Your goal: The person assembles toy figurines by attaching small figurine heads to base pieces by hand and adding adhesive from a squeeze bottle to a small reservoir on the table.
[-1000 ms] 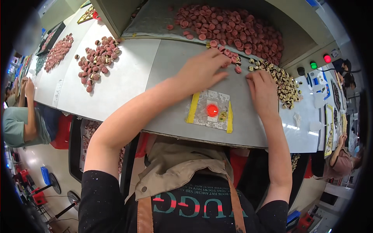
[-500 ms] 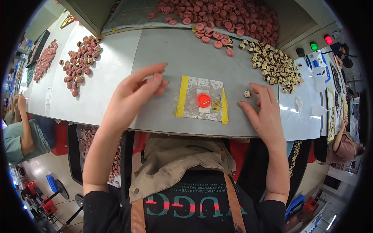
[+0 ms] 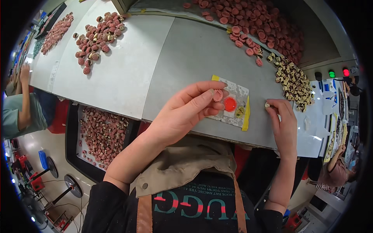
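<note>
Between thumb and fingers of my left hand [image 3: 184, 110] is a small pink ridged cup [image 3: 218, 95], held above the left part of a mottled white plate [image 3: 237, 90]. Yellow tape [image 3: 245, 118] runs along the plate's side edges. A glossy red disc [image 3: 230, 104] sits on the plate, beside a small yellow-green patch [image 3: 239, 112]. To the right of the plate, my right hand [image 3: 285, 126] is closed in a pinch on a small cream-coloured piece [image 3: 267, 105]. My fingers partly cover that piece.
Pink cups [image 3: 252, 29] fill a recess at the back, some spilling onto the table. Cream-and-dark pieces [image 3: 293, 79] lie right of them. Assembled pink pieces [image 3: 99, 37] lie at left; more fill a black-rimmed tray [image 3: 103, 138] below the table. Co-workers sit on both sides.
My left hand has moved right to the plate and now holds a pink cup. The right hand has pinched the cream piece that lay on the table. The whole view has shifted.
</note>
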{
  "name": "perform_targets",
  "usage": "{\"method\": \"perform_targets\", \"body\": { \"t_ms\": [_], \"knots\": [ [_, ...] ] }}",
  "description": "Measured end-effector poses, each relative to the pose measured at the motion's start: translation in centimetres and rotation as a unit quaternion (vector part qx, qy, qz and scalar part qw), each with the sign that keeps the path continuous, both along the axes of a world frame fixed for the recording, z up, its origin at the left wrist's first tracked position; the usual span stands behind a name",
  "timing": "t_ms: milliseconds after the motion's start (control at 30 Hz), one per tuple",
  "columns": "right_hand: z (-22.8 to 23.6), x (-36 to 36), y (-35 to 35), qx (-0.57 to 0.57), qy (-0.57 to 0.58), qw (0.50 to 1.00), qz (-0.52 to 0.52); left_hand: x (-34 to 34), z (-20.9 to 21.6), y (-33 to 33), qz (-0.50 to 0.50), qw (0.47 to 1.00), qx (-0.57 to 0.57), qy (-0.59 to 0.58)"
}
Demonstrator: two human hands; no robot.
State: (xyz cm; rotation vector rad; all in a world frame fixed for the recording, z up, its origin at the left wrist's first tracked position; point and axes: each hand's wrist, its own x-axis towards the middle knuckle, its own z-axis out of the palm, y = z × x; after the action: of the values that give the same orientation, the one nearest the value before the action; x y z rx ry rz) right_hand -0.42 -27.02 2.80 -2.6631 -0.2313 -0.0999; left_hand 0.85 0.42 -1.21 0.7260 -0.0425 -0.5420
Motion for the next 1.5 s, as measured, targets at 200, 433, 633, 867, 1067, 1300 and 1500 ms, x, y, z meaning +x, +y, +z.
{"method": "perform_targets", "body": {
  "t_ms": [200,433,633,867,1067,1300,1500],
  "knots": [
    [0.5,-0.3,3.4,0.087,-0.006,0.996,0.023,-0.2,-0.6,0.1,0.009,1.000,0.004,-0.024],
    [-0.7,1.1,6.5,0.005,-0.086,0.984,0.158,-0.4,-0.3,-0.1,0.004,0.995,0.080,-0.066],
    [-1.0,1.3,6.9,-0.019,-0.098,0.980,0.170,-0.8,0.3,-0.5,0.025,0.995,0.087,-0.048],
    [-1.3,1.2,6.8,0.030,-0.074,0.986,0.144,-0.8,-0.1,-0.2,0.034,0.995,0.078,-0.060],
    [-0.6,0.3,6.9,0.266,-0.024,0.960,0.081,-0.4,0.5,-0.2,0.006,0.996,0.087,-0.028],
    [0.2,0.4,8.8,0.220,-0.098,0.962,0.130,-0.6,0.9,-0.4,0.003,0.996,0.088,-0.032],
    [-0.4,0.3,9.2,0.189,-0.148,0.954,0.178,-0.7,0.4,-0.7,0.023,0.994,0.087,-0.060]
  ]
}}
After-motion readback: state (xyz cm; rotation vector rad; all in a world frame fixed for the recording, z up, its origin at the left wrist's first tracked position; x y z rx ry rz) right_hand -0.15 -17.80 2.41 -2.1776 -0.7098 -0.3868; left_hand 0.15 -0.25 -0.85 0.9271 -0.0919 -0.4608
